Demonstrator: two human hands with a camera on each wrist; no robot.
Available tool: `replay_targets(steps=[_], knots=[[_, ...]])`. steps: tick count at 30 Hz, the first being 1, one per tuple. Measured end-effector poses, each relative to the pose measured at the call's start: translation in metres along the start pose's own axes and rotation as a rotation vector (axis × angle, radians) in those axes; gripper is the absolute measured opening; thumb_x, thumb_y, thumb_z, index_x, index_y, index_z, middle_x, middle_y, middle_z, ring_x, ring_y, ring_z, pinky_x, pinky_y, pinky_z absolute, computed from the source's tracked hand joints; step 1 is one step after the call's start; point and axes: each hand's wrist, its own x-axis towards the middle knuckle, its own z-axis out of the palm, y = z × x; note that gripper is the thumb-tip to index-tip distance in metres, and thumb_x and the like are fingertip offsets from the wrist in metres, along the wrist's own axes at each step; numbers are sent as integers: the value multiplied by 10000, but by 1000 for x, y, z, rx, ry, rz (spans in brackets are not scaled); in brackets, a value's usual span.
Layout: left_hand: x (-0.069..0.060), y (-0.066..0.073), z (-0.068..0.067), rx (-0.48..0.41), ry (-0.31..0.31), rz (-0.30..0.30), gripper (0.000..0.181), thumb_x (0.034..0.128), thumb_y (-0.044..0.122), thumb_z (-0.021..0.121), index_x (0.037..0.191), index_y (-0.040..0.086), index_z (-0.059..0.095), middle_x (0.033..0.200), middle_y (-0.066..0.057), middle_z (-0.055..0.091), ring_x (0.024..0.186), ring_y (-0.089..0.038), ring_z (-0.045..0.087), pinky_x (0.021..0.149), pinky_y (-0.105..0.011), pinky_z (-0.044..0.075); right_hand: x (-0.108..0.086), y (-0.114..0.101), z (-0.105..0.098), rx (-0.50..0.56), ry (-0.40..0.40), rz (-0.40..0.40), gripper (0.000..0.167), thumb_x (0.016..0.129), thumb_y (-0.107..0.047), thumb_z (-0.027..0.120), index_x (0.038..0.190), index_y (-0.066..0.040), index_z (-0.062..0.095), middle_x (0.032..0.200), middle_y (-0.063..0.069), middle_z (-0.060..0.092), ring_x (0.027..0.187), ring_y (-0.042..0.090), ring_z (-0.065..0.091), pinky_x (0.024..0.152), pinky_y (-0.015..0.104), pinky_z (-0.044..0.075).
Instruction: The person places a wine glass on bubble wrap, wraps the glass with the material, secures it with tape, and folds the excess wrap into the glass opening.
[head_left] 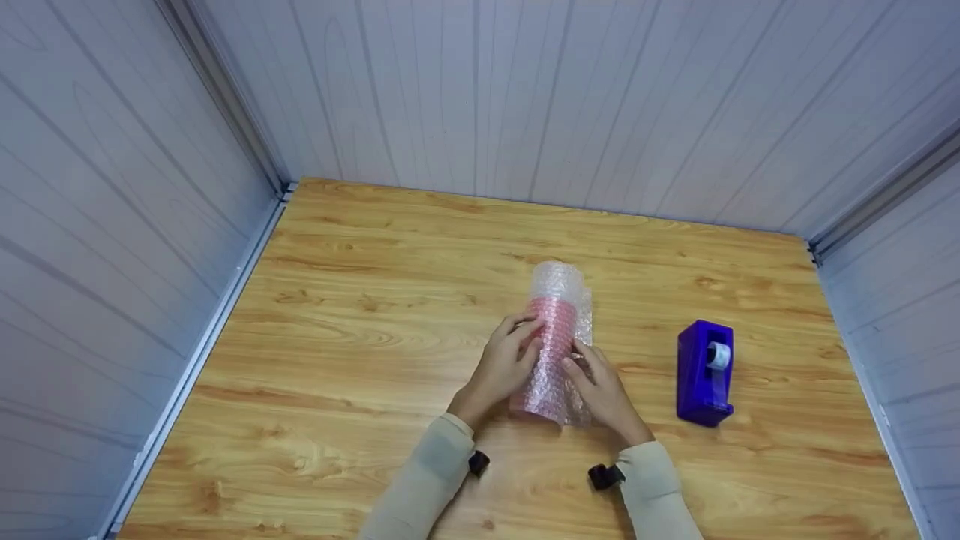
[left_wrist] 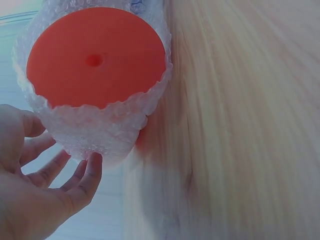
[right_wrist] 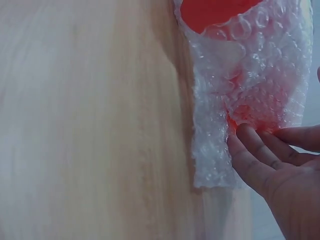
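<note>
Red bubble-wrapped cylinder (head_left: 556, 330) lies roughly square to the worktop's (head_left: 337, 360) far edge, left hand (head_left: 502, 361) and right hand (head_left: 602, 388) touching it unclenched, presumably against rolling.

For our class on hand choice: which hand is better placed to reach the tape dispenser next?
Probably the right hand: it is nearer the tape dispenser; the left hand is on the opposite side of the bubble-wrapped cylinder.
</note>
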Motion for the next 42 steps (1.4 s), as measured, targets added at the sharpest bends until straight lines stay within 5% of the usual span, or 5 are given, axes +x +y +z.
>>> replay_targets(steps=[11, 20, 30, 42], knots=[[0, 5, 6, 138, 10, 70, 339, 965, 94, 633, 1287, -12, 654, 1334, -149, 561, 1173, -272, 559, 1011, -416, 426, 0, 1, -1, 0, -8, 37, 499, 1024, -192, 587, 1451, 39, 470, 1307, 205, 594, 1163, 333, 584, 1007, 490, 460], [-1, 9, 8, 196, -16, 47, 357, 985, 144, 617, 1322, 28, 642, 1375, -138, 533, 1182, -294, 533, 1016, -410, 428, 1, 1, -2, -67, 30, 74, 514, 1033, -222, 559, 1427, 95, 468, 1251, 238, 536, 1145, 362, 540, 994, 509, 451], [-2, 15, 10, 261, -33, 0, 375, 1000, 191, 595, 1355, 72, 629, 1365, -110, 522, 1166, -298, 521, 972, -391, 472, 1, 0, -2, 54, -1, 156, 563, 1063, -231, 510, 1544, -23, 303, 1333, 251, 543, 1183, 369, 566, 945, 463, 509], [-1, 18, 14, 351, -48, 4, 393, 1014, 246, 572, 1374, 96, 620, 1371, -118, 525, 1170, -325, 520, 953, -421, 495, -2, 5, -7, 80, -11, 109, 547, 1064, -226, 506, 1542, -16, 342, 1403, 272, 507, 1234, 393, 535, 944, 482, 511]])
